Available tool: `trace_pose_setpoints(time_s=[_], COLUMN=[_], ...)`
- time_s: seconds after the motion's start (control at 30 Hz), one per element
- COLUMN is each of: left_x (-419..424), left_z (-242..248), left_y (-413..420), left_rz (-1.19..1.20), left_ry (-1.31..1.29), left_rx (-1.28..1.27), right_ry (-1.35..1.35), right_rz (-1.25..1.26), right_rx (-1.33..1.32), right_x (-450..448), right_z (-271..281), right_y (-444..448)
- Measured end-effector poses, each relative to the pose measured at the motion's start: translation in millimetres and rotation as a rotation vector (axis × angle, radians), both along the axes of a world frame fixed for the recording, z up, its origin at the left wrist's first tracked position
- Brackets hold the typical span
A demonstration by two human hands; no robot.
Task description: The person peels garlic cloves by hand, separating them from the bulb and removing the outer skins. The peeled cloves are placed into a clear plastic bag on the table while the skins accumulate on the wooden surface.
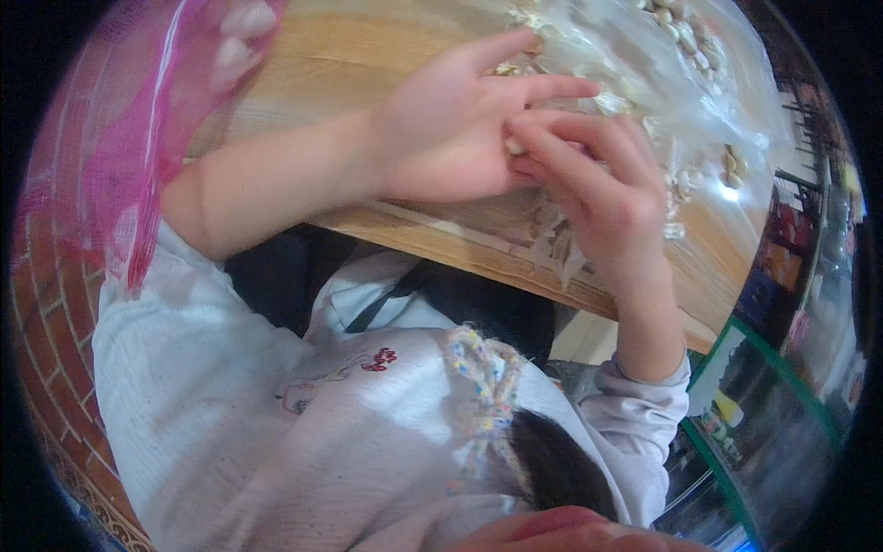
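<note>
My left hand (448,131) is turned palm up over the wooden tabletop, thumb and index finger spread; its other fingers are partly hidden behind my right hand (610,183). Between the fingertips of my right hand is a small pale piece, apparently a garlic clove (514,146), held against the fingers of my left hand. Beyond both hands lies a clear plastic sheet or bag (690,103) strewn with papery garlic skins (614,102). Garlic cloves (690,38) form a cluster at its far side, and a few more cloves (733,165) lie to the right.
A pink mesh bag (131,152) with white garlic bulbs (238,52) hangs by my left arm. The wooden table (317,48) has its near edge just before my body. Skin scraps (562,245) lie near that edge. A green-framed glass case (766,400) stands at right.
</note>
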State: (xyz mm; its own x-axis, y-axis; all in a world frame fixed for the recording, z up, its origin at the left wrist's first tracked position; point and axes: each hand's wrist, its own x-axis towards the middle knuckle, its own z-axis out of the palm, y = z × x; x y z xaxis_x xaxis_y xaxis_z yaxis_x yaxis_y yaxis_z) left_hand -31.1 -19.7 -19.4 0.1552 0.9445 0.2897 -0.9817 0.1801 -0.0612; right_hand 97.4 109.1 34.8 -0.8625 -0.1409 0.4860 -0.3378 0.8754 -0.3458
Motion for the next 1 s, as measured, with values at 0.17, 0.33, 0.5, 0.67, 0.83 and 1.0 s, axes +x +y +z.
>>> trace_pose_setpoints(time_s=[0.17,0.33,0.5,0.67,0.83,1.0], left_x=[8.8,26.8,43.8,29.0,26.1,-11.2], left_z=[34.8,52.4,76.8,117.8,119.7,120.8], left_y=[-7.2,-13.4,-54.9,-134.3,-228.7,-212.6], left_rz=[0.143,0.407,0.634,0.664,1.5,1.664], left_ry=[0.346,1.643,2.097,1.99,1.972,2.291], left_rx=[-0.38,-0.07,0.321,0.211,-0.609,-1.291], right_ry=[0.075,0.211,-0.284,-0.291,-0.126,-0.117], right_rz=[0.004,-0.726,-1.078,-0.922,-0.769,-0.918], right_rx=[0.015,-0.088,-0.087,-0.285,-0.311,-0.347], right_x=[-1.3,48.7,118.7,109.0,105.5,105.0], right_z=[12.5,43.3,-21.1,-42.2,-66.9,-48.1], right_y=[7.2,116.3,271.8,265.4,276.8,261.7])
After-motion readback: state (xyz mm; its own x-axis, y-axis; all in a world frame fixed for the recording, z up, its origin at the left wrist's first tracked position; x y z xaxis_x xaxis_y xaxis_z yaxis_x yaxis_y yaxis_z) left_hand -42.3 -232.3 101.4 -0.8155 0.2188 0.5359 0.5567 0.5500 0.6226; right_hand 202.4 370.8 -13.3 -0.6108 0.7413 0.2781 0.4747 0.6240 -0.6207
